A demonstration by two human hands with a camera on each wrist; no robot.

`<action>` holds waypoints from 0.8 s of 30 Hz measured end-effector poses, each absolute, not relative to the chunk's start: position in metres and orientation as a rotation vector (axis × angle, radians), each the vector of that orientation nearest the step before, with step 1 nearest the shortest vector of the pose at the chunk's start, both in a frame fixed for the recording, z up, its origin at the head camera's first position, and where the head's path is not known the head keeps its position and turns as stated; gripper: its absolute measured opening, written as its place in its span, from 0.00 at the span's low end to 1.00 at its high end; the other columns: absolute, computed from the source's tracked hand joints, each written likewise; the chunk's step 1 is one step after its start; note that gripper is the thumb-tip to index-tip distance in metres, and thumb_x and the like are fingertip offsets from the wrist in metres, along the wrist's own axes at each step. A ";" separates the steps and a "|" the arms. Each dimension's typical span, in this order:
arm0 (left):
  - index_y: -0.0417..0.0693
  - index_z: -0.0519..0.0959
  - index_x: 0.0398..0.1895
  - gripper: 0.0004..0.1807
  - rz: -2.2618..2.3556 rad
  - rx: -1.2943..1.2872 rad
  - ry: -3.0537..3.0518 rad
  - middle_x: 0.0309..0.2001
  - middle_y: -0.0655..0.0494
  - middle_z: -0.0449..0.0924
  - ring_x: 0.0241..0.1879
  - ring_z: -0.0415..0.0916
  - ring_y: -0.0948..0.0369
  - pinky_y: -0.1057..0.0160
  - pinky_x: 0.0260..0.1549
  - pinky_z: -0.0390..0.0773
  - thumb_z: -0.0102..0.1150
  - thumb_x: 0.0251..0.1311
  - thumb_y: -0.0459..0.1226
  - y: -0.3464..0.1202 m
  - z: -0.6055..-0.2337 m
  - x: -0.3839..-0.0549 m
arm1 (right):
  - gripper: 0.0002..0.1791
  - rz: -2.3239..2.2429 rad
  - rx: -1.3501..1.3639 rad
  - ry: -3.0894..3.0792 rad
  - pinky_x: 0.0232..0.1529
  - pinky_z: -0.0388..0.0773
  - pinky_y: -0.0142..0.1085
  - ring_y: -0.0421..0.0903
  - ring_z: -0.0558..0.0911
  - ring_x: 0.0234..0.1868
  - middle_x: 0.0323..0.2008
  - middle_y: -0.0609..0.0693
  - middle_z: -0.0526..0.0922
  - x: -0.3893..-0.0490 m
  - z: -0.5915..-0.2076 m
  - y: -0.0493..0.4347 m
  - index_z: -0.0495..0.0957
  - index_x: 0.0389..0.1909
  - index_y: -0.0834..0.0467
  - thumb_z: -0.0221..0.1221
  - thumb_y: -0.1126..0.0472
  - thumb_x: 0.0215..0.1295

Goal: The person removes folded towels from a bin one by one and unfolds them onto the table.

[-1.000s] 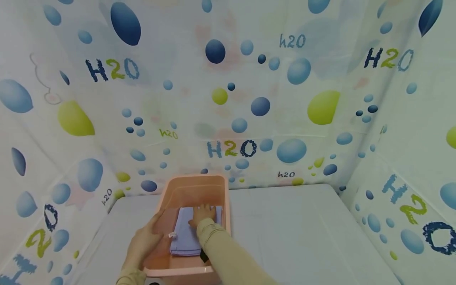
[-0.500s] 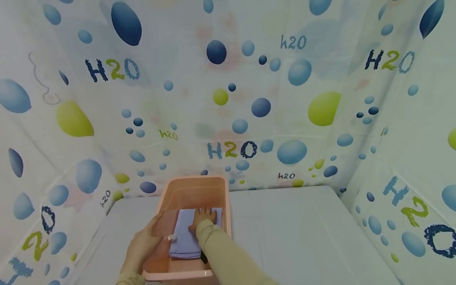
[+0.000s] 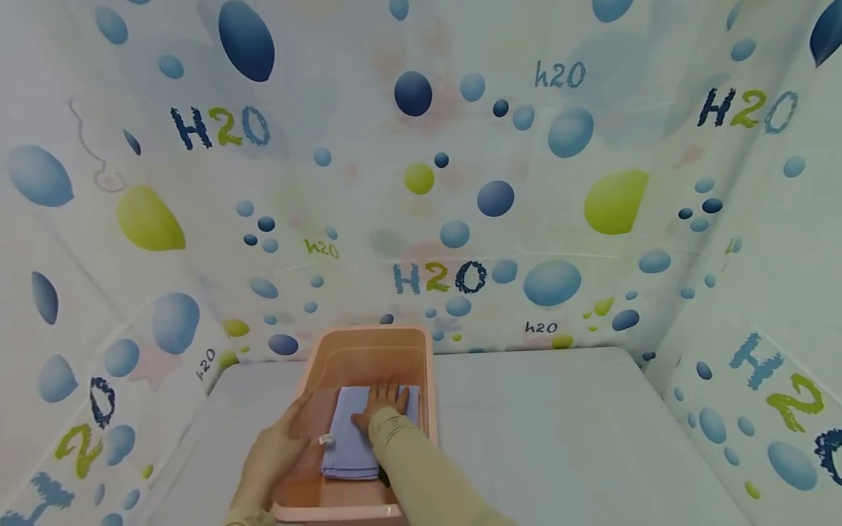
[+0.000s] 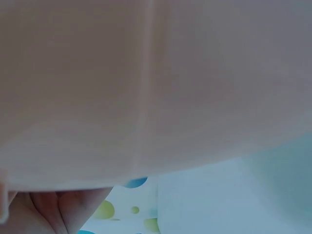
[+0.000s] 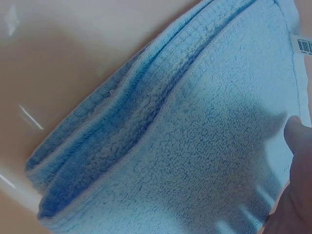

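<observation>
The right sleeve (image 3: 430, 467) — cropped below — hides some towel (image 3: 349, 446).

Tub (image 3: 371, 361) on table (image 3: 539, 431), left half. Towel (image 3: 351, 453) in tub, nearer the right wall; tag (image 3: 326, 440) at towel's left edge. Right hand (image 3: 383, 403) on towel. Left hand (image 3: 275, 449) at tub's left wall. Sheet (image 3: 355, 95) behind table and along both sides.

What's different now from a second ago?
Nothing was taken up or let go; the scene only sits slightly further right in the head view, patterned backdrop included, as if the head turned slightly left. The right hand stays spread on the folded towel in the tub, the left hand at the tub's left side.
</observation>
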State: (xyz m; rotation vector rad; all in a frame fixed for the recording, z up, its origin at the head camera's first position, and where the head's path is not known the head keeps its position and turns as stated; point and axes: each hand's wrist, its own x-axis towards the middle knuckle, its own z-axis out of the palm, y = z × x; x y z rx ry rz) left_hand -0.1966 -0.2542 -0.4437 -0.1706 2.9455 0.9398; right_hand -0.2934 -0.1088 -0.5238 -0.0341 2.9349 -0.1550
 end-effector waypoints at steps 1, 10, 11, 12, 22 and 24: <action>0.60 0.60 0.69 0.38 0.942 -0.175 2.938 0.40 0.36 0.80 0.23 0.69 0.55 0.60 0.18 0.62 0.53 0.50 0.35 -0.254 -0.443 -0.196 | 0.45 -0.161 -0.033 2.937 0.70 0.50 0.49 0.48 0.54 0.73 0.72 0.45 0.55 -0.294 -0.525 -0.109 0.55 0.70 0.47 0.51 0.30 0.55; 0.57 0.61 0.68 0.37 0.890 -0.168 2.955 0.35 0.42 0.81 0.25 0.70 0.54 0.57 0.20 0.66 0.52 0.49 0.35 -0.254 -0.440 -0.193 | 0.48 -0.060 -0.058 2.967 0.70 0.49 0.50 0.49 0.54 0.73 0.72 0.44 0.55 -0.300 -0.539 -0.115 0.55 0.70 0.46 0.49 0.26 0.52; 0.57 0.61 0.68 0.37 0.879 -0.163 2.966 0.33 0.43 0.81 0.25 0.70 0.53 0.56 0.21 0.66 0.52 0.49 0.36 -0.254 -0.440 -0.193 | 0.48 -0.042 -0.067 2.972 0.70 0.49 0.50 0.49 0.54 0.72 0.71 0.44 0.56 -0.301 -0.541 -0.115 0.55 0.70 0.45 0.49 0.25 0.51; 0.57 0.61 0.68 0.37 0.879 -0.163 2.967 0.32 0.44 0.81 0.25 0.70 0.54 0.56 0.21 0.66 0.52 0.49 0.36 -0.253 -0.440 -0.193 | 0.48 -0.026 -0.078 2.978 0.70 0.49 0.50 0.50 0.55 0.72 0.71 0.44 0.57 -0.301 -0.543 -0.115 0.56 0.70 0.45 0.49 0.25 0.51; 0.58 0.61 0.68 0.37 0.894 -0.173 2.952 0.43 0.37 0.81 0.26 0.72 0.52 0.56 0.20 0.66 0.53 0.50 0.36 -0.251 -0.437 -0.193 | 0.46 0.043 -0.177 2.964 0.64 0.55 0.48 0.47 0.63 0.66 0.65 0.45 0.65 -0.305 -0.550 -0.114 0.64 0.64 0.46 0.49 0.22 0.48; 0.59 0.61 0.68 0.37 0.907 -0.179 2.941 0.42 0.36 0.80 0.26 0.72 0.53 0.57 0.20 0.66 0.53 0.51 0.36 -0.251 -0.437 -0.193 | 0.46 0.031 -0.185 2.951 0.64 0.56 0.47 0.48 0.65 0.64 0.64 0.47 0.67 -0.306 -0.552 -0.115 0.65 0.63 0.47 0.49 0.22 0.48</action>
